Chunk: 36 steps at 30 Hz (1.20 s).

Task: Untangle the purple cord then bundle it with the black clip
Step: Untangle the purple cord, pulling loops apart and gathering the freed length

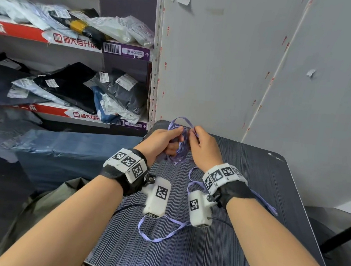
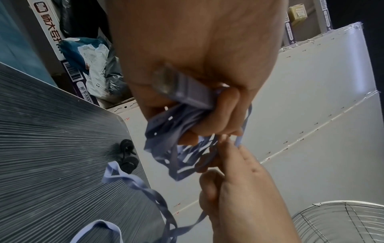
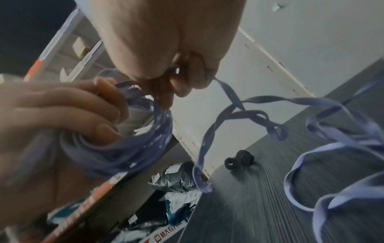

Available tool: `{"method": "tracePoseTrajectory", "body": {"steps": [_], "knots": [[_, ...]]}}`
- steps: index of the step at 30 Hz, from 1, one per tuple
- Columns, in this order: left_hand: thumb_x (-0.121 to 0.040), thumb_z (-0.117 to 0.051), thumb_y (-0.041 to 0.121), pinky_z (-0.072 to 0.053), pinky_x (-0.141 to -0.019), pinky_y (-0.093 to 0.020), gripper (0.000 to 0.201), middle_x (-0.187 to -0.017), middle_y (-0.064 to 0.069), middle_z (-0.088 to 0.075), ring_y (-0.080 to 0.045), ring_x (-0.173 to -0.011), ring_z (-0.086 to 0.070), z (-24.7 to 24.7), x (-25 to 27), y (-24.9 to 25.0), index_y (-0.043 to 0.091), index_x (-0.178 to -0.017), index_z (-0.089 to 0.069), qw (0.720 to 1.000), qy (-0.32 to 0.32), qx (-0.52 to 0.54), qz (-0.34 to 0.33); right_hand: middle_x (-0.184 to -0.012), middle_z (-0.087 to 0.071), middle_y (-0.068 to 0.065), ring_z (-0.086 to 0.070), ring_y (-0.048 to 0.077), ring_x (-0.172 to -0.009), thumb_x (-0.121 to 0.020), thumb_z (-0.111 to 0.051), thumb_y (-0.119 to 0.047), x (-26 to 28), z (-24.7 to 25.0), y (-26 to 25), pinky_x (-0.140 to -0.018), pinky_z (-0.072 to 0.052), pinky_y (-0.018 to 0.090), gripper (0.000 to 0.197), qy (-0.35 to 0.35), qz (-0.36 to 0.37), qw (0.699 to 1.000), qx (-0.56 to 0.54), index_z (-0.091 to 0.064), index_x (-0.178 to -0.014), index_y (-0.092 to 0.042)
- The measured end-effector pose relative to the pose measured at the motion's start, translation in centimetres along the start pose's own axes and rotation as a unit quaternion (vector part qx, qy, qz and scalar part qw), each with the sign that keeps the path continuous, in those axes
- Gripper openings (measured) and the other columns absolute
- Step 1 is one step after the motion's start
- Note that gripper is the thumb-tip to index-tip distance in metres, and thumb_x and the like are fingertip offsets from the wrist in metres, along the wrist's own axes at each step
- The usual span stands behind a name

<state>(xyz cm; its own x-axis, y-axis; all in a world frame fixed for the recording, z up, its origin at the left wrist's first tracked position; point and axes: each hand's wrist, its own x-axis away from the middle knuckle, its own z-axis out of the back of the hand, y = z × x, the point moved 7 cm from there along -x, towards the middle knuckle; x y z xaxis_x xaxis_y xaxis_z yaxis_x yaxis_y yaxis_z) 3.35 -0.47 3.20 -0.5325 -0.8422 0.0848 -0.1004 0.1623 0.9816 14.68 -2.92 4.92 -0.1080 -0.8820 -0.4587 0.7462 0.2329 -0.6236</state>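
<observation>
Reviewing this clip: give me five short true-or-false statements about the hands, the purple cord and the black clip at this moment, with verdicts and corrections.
1. The left hand grips a gathered bunch of the purple cord. True.
2. The black clip is already fastened round the cord. False: it lies loose on the dark table, touching neither hand.
3. The right hand pinches a strand of the cord. True.
4. All of the cord is gathered in the hands. False: loose loops trail across the table.
5. The clip lies near the table's far edge. True.
</observation>
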Motion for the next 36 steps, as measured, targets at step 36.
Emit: {"method": "tracePoseTrajectory", "body": {"steps": [36], "knots": [[-0.093,-0.041,0.021,-0.025,-0.064,-0.024,0.026,-0.046,0.008,-0.031,-0.008,-0.041,-0.029,1.6,0.2,0.3,0.017,-0.068,-0.04,0.963,0.0,0.27,0.007,-0.08,-0.056,-0.009,-0.057,0.013,-0.078,-0.087,-0.042,-0.005,3.1,-6.2,3.7,-0.076,-0.049,0.033,0.025,-0.259,-0.028,0.954,0.15,-0.045,-0.105,-0.023]]}}
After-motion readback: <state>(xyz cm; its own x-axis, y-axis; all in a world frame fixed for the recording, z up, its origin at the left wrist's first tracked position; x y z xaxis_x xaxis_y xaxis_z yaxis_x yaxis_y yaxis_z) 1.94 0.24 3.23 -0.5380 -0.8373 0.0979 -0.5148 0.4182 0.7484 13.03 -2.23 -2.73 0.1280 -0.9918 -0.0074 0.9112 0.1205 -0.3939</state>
